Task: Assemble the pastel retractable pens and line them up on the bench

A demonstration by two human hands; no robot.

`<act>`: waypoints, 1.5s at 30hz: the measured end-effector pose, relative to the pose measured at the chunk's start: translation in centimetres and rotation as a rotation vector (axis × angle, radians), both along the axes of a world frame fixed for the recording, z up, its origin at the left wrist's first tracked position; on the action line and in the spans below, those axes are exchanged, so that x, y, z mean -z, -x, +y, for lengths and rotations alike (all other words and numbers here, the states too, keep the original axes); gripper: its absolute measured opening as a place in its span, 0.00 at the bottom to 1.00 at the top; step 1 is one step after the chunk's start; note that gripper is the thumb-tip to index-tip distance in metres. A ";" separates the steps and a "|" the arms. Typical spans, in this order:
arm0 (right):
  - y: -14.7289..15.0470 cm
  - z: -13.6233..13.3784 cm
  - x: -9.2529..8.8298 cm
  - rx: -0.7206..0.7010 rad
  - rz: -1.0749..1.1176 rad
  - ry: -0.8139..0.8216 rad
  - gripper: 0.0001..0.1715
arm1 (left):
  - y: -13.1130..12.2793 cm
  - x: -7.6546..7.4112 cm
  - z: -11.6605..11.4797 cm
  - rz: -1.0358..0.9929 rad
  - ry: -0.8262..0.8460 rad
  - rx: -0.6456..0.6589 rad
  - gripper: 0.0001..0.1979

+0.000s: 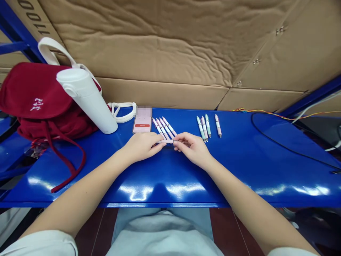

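Near the middle of the blue table, a pale pink pen (167, 141) lies level between my two hands. My left hand (141, 146) closes thumb and fingers on its left part. At its right end, where a thin silvery piece shows, my right hand (194, 148) is closed in a pinch; whether that piece is the tip or a refill I cannot tell. Just behind the fingers, several pink-and-white pens (163, 127) lie side by side, slanted. To the right, a small group of green and pink pens (204, 128) lies apart from a single pink pen (218, 125).
A phone (142, 124) with a lit screen lies behind my left hand. A white bottle (87, 101) leans against a dark red backpack (39, 92) at the left. Cardboard (165, 92) backs the blue table (170, 170). A black cable (287, 151) crosses the right side.
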State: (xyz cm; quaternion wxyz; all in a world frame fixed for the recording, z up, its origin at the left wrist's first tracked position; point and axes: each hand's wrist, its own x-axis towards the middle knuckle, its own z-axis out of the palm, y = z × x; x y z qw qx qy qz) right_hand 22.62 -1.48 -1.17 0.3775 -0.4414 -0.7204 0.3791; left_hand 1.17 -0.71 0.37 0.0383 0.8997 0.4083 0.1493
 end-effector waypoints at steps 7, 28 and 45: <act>0.0 -0.1 -0.1 -0.018 -0.260 -0.122 0.12 | -0.2 0.2 -0.2 -0.037 0.006 0.029 0.16; -0.9 0.5 -0.4 -0.134 -0.323 -0.140 0.10 | -0.1 -0.4 -0.2 -0.055 0.060 0.058 0.11; -1.2 0.5 -0.6 -0.106 -0.313 -0.179 0.03 | -0.1 -0.5 -0.2 -0.081 0.111 0.048 0.11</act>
